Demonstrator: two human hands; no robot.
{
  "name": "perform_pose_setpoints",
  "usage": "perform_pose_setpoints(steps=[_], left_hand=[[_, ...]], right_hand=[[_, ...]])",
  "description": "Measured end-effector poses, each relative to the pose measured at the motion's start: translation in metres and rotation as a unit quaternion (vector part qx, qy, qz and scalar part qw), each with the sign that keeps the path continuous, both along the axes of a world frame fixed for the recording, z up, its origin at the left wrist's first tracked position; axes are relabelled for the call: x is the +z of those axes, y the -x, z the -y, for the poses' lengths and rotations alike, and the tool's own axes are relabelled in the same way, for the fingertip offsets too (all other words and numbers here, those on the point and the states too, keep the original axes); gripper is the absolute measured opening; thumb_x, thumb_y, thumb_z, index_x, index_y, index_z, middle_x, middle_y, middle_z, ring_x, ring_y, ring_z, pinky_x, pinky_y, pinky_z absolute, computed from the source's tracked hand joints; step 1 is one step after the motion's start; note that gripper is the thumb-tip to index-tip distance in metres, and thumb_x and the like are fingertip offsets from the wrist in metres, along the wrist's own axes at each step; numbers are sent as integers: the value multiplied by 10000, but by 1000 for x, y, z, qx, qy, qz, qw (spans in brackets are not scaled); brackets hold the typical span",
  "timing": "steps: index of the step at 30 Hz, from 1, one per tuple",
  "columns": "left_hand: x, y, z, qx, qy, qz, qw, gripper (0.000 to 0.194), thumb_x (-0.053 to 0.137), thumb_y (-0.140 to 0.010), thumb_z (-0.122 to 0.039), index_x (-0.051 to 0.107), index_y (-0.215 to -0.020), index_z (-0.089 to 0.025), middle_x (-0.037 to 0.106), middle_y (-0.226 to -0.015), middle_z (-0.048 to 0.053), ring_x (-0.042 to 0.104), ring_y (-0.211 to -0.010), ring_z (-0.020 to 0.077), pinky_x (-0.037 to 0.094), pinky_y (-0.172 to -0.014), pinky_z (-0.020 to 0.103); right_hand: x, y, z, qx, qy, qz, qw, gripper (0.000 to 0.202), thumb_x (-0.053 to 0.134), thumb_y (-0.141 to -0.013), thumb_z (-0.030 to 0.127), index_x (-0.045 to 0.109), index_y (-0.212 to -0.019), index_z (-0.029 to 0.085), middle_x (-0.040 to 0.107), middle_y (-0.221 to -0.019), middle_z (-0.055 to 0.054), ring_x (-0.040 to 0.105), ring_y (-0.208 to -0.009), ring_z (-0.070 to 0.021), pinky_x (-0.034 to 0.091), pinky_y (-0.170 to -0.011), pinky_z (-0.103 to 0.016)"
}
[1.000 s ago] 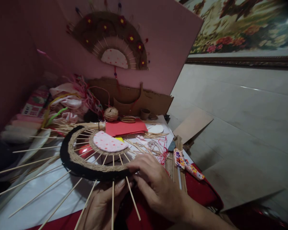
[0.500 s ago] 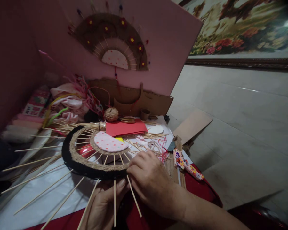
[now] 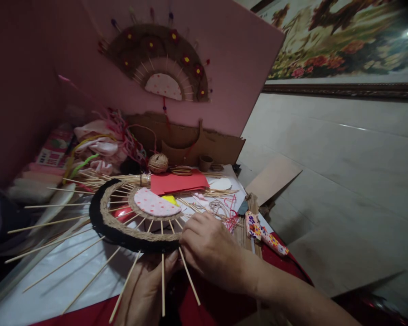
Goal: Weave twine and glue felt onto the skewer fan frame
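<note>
A half-round woven fan [image 3: 131,240] is held in front of me. It has thin wooden sticks fanning outward, a black yarn outer band, a tan twine band inside it and a white half-circle [image 3: 156,203] with red dots at its centre. Under the black band, my left hand [image 3: 146,280] supports the fan, its thumb against the lower edge and the other fingers hidden. My right hand [image 3: 212,253] is closed around the band's right end, fingers bent over it; the fingertips and any loose yarn end are partly hidden.
Behind the fan lie red paper [image 3: 180,182], a twine ball [image 3: 158,163], a small brown cup [image 3: 206,161] and loose sticks. A flower-patterned glue gun [image 3: 265,234] rests at right. Pink yarn and cloth [image 3: 100,145] pile up at left. A finished fan [image 3: 149,47] hangs on the pink board.
The fan's left side has tilted slightly, its stick tips sitting a little higher and further right. Both hands keep nearly the same grip, and the view has shifted slightly.
</note>
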State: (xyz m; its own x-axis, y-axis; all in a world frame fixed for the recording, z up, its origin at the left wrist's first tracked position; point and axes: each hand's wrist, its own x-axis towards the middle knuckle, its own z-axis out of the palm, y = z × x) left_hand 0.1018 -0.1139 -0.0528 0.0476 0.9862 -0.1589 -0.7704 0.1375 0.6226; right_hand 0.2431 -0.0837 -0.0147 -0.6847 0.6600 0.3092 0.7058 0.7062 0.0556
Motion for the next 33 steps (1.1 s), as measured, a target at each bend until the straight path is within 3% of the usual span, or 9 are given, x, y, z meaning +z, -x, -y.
perform_pose_setpoints(steps=[3,7,13,18,26,29,33], left_hand=[[6,5,0,-11,3,-24,1000,256,578,-805,-271,599,-1048,-194,603,-1108,67,589,-936,210,504,-780,357],[16,3,-2,-26,13,-89,996,306,747,-584,-87,699,-869,-188,708,-893,55,631,-861,243,515,-682,237],[29,-2,-1,-20,13,-186,982,157,731,-604,-184,733,-760,-176,733,-819,57,657,-812,244,527,-666,238],[19,-1,-2,-27,1,-236,971,167,725,-591,-318,737,-694,-187,732,-825,53,659,-816,260,540,-713,281],[1,-4,-4,-4,-32,-254,967,289,741,-578,-305,717,-834,-173,728,-822,52,637,-884,278,530,-756,323],[1,-6,-4,0,-52,-250,967,258,728,-598,-309,713,-819,-176,724,-831,48,624,-911,269,524,-753,308],[10,-6,-2,5,-20,-274,961,235,732,-573,-347,705,-728,-172,715,-755,49,642,-794,262,529,-675,307]], right_hand=[[4,-1,-1,-1,40,-14,999,137,455,-843,186,567,-778,140,584,-802,-60,459,-784,-179,366,-727,-323],[8,-2,0,-1,70,-30,997,130,453,-849,172,568,-804,132,578,-811,-58,457,-793,-167,364,-751,-310],[7,-2,0,7,68,-26,997,116,471,-841,190,563,-798,132,579,-822,-61,451,-796,-169,350,-749,-307],[5,-2,-1,4,66,-31,997,129,459,-848,198,564,-806,137,582,-828,-57,454,-806,-171,341,-755,-302],[3,-2,0,5,52,-22,998,150,428,-866,195,548,-796,139,570,-823,-58,436,-783,-166,334,-737,-298],[2,-2,0,-5,54,-24,998,169,420,-876,215,549,-799,138,568,-823,-59,437,-788,-167,336,-747,-299],[1,-1,1,-8,60,-19,998,185,405,-884,220,552,-809,136,568,-830,-64,442,-789,-171,342,-754,-304]])
